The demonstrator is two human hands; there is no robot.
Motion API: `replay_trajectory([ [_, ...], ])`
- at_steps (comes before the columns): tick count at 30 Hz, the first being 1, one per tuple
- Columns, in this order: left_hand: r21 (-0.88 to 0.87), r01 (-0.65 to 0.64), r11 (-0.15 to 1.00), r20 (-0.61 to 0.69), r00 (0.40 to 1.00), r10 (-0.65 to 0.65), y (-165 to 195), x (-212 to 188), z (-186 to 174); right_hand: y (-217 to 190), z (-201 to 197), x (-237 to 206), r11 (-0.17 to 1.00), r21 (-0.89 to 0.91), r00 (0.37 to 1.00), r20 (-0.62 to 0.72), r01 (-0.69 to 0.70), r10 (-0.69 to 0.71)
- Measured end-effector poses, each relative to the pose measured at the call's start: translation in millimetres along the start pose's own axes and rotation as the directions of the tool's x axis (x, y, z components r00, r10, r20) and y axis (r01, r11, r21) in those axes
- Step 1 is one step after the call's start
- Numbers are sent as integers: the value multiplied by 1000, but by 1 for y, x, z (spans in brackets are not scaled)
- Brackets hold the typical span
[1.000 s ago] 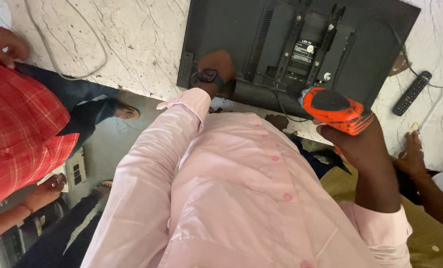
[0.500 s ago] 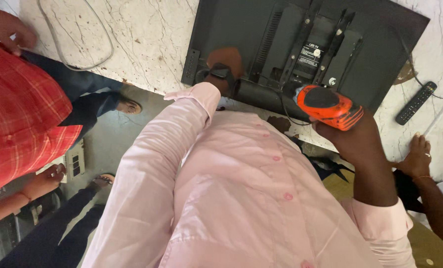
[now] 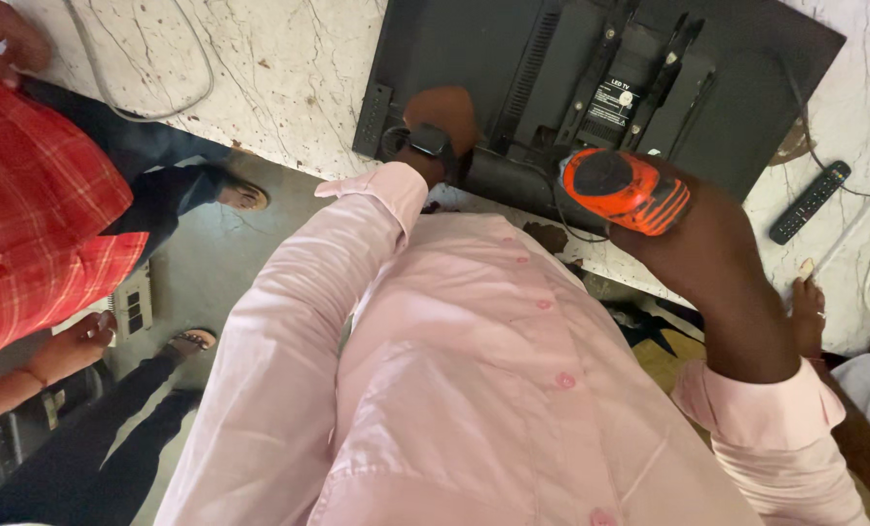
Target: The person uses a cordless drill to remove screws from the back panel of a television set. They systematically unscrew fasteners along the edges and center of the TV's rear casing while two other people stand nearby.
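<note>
orange power driver (image 3: 627, 189) sits in the right hand (image 3: 696, 234), fingers wrapped round it, at the near edge of the tv (image 3: 474, 49) lying face-down on the marble top (image 3: 259, 68). left hand (image 3: 442, 115) rests flat on tv's back. back cover looks on, so prob early (tip hidden). remote (image 3: 811, 202) right of tv.

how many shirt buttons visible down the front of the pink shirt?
5 small pink buttons on the wearer's pink shirt: one near the collar, then, and one at the bottom edge. Folds may hide others.
</note>
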State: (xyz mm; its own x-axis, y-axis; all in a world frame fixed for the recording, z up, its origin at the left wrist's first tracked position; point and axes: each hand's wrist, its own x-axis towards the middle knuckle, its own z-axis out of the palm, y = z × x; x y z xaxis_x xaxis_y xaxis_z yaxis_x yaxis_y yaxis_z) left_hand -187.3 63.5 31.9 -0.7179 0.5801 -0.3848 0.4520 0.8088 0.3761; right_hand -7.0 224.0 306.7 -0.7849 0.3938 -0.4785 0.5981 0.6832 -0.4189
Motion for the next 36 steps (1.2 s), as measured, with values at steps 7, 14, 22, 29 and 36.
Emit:
replay_trajectory([
  [7,-19,-7,1000,-2,1000,7,-5,13,17,-13,-8,10,995,-99,997,78,8,0],
  [14,-3,-93,996,1,996,93,-15,16,18,-19,-13,14,996,-29,994,64,-83,85],
  [22,-50,-57,997,37,998,59,-16,19,10,-19,-12,13,993,-60,992,66,-100,104],
  [29,-146,27,989,145,989,-5,-16,17,2,-18,-8,9,998,-62,999,47,-12,15],
  [36,-868,488,94,496,843,205,-60,-7,-15,-17,-7,9,993,102,998,39,-55,51],
])
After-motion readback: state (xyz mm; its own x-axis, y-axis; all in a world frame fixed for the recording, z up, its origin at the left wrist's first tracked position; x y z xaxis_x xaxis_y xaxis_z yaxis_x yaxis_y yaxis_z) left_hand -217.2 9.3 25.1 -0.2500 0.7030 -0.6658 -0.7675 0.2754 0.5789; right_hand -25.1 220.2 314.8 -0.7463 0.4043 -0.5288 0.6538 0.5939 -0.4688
